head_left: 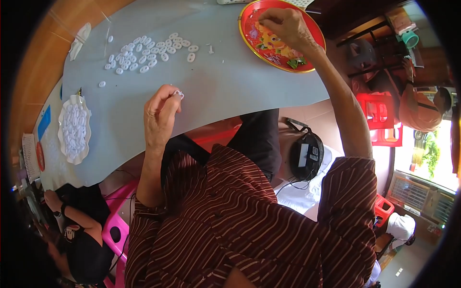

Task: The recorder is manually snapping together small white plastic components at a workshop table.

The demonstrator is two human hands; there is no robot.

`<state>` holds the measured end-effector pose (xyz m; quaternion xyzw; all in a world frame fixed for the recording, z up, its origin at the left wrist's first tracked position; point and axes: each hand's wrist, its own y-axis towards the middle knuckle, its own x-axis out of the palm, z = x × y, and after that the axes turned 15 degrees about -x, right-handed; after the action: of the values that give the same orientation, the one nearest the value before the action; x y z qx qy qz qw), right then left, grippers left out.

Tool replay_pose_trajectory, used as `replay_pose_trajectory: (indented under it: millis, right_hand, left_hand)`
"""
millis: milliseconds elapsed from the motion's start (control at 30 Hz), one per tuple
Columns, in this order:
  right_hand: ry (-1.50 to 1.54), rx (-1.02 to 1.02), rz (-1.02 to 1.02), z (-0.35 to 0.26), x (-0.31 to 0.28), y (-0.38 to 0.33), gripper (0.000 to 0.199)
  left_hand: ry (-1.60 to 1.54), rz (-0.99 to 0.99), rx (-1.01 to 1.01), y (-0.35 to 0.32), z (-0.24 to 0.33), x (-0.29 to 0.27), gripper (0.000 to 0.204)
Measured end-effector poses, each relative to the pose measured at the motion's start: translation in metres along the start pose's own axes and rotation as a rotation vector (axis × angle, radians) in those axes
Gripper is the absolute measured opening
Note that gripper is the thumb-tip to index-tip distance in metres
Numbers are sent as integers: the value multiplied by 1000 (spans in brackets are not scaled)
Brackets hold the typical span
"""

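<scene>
My left hand (161,115) is closed above the grey table's near edge, pinching a small white plastic piece (178,94) between thumb and forefinger. My right hand (289,30) reaches over a round red tray (314,31) with a gold rim and a flower pattern. Its fingertips are pressed together; what they hold, if anything, is too small to make out. Small pale bits and something green (296,63) lie in the tray. Between the hands and the table's far left, many white oval pieces (144,53) with holes are spread loosely.
A scalloped white dish (61,126) heaped with small white pieces stands at the left. A crumpled white item (80,41) lies at the far left edge. A person sits at lower left beside a pink chair (114,225). Red stools (377,113) and another person are at the right.
</scene>
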<state>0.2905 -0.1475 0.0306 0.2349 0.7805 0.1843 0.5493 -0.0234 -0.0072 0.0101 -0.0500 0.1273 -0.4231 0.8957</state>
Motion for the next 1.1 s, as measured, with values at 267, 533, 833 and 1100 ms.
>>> replay_pose_trajectory:
  millis: [267, 533, 833, 1100]
  right_hand:
    - [39, 14, -335, -27, 3, 7, 12]
    - [-212, -8, -353, -27, 11, 12, 12]
    - [-14, 243, -258, 3, -9, 4, 17]
    - [45, 90, -274, -6, -5, 2, 14]
  left_hand:
    - [93, 34, 36, -3, 2, 0, 10]
    - [90, 31, 41, -4, 2, 2, 11]
    - [106, 25, 63, -4, 1, 2, 13]
    - [98, 34, 54, -5, 1, 2, 12]
